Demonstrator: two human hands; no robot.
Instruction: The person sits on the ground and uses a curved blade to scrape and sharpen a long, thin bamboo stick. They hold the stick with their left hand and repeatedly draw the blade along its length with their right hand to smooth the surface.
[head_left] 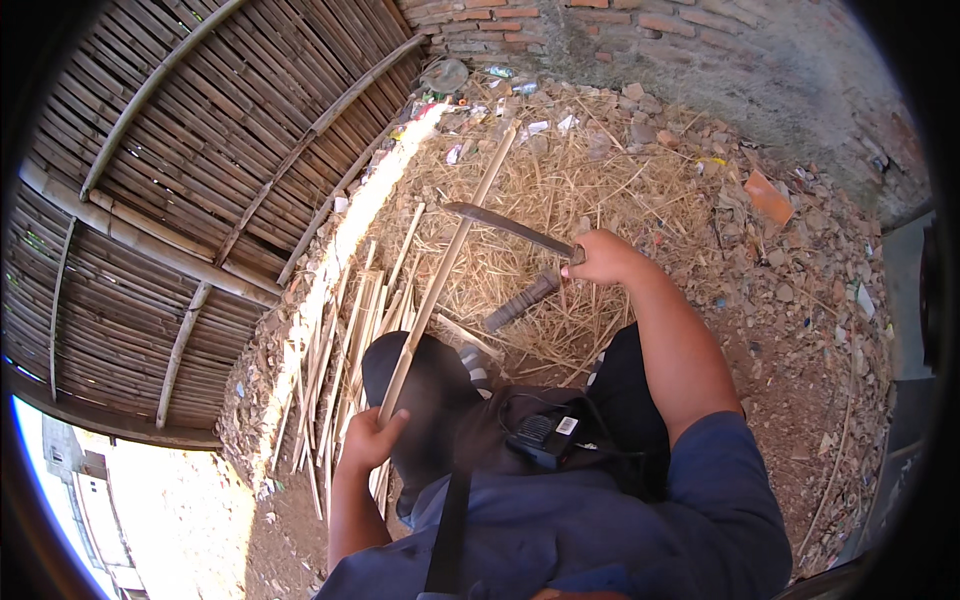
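Left hand grips the bamboo strip at lower centre; right hand clasps the machete, best kept angled away.

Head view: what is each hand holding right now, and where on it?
Left hand grips the bamboo strip at its near end. Right hand holds the machete by its handle, blade pointing left across the strip.

A woven bamboo fence with round crosspoles curves along the left side. A brick wall with a grey plastered stretch closes off the top. Dry straw covers the ground in the middle, with a dark sheath lying on it. Split bamboo strips lie piled beside the fence. Rubble and an orange brick shard scatter across the bare earth on the right.
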